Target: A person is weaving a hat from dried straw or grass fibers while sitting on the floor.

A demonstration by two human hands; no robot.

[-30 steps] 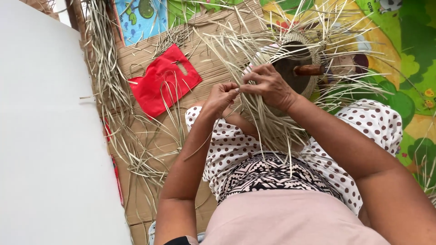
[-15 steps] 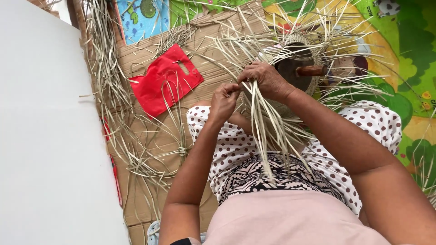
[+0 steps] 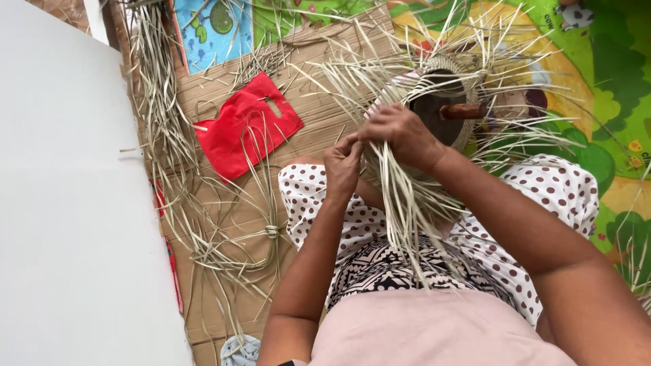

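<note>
Head view, looking down over the person's lap. A flattened sheet of brown cardboard (image 3: 319, 115) covers the floor ahead of the knees, with a red plastic bag (image 3: 245, 125) lying flat on it and loose pale straw strands (image 3: 159, 115) strewn along its left edge; one small bundle of strands (image 3: 271, 232) is knotted at its middle just left of the polka-dot cloth (image 3: 556, 193) over the lap. A plain white board (image 3: 68, 203) fills the left of the frame and hides whatever lies behind it. A brightly coloured play mat (image 3: 597, 88) spreads to the right and beyond.

The partly woven straw hat (image 3: 441, 95) sits just past the hands, its dark hollow facing up toward the camera, and a brown wooden handle (image 3: 463, 110) lies across that hollow, pointing right. Unwoven strands radiate outward from its rim in all directions; those on the near side hang toward the lap as a long sheaf running roughly top to bottom of the frame, crossing the patterned black-and-white fabric.

The left hand (image 3: 344, 165) has its fingertips pressed together, pinching a few strands at the near rim. The right hand (image 3: 400, 132) lies over the rim, fingers curled down onto the weave and covering that section; the two hands touch at the fingertips.
</note>
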